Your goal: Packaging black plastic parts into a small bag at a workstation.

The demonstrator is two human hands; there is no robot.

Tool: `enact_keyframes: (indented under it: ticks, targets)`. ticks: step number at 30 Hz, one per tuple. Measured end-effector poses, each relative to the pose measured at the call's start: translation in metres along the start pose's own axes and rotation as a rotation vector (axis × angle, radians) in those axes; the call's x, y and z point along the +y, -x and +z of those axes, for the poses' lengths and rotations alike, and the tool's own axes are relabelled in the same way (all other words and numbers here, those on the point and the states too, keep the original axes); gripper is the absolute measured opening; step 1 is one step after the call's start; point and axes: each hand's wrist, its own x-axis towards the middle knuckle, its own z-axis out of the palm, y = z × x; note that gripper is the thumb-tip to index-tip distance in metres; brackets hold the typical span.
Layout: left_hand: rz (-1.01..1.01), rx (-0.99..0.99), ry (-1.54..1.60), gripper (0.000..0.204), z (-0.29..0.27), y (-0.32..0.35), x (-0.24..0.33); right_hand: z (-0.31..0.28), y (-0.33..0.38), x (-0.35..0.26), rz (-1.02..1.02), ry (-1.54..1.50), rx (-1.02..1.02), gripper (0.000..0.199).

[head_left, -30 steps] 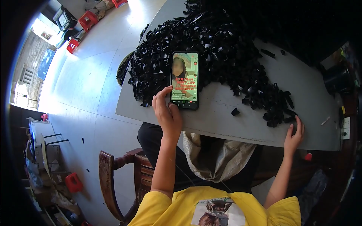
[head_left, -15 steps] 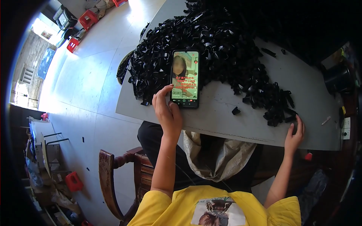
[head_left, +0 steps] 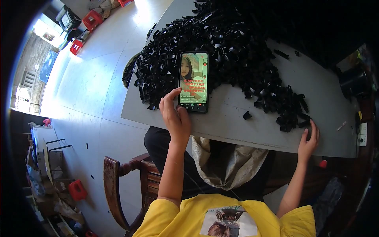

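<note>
A black smartphone (head_left: 194, 81) with a lit screen lies over the near edge of a large heap of small black plastic pieces (head_left: 221, 43). My left hand (head_left: 175, 118) is at its lower left corner, the fingers bent along the side edge and the thumb on the corner. The underside of that grip is hidden. Over at the table's near right edge rests my right hand (head_left: 309, 139). Its fingers and thumb are apart, with fingertips close to a black piece (head_left: 304, 124) at the end of the heap. Nothing shows in that palm.
The grey table (head_left: 233, 126) has one loose black piece (head_left: 247, 115) near its front. A woven sack (head_left: 229, 168) hangs open at my lap below the edge. To my left stands a wooden chair (head_left: 112, 189). A black round container (head_left: 352, 83) is at the far right.
The picture on the phone's screen has changed. Both hands stay in place, and the heap looks the same.
</note>
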Motion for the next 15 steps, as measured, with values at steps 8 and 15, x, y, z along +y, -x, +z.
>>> enact_keyframes:
  ticks: [8,15]
  targets:
    - [-0.005,0.003,0.022,0.042,0.0003,0.0008,-0.0013,-0.0001,-0.0006,0.0002,-0.007,0.012,-0.004,0.034]
    - [-0.015,0.006,0.018,0.043,-0.0001,-0.0001,0.0018,-0.0008,-0.0005,0.0001,0.007,0.020,-0.016,0.034]
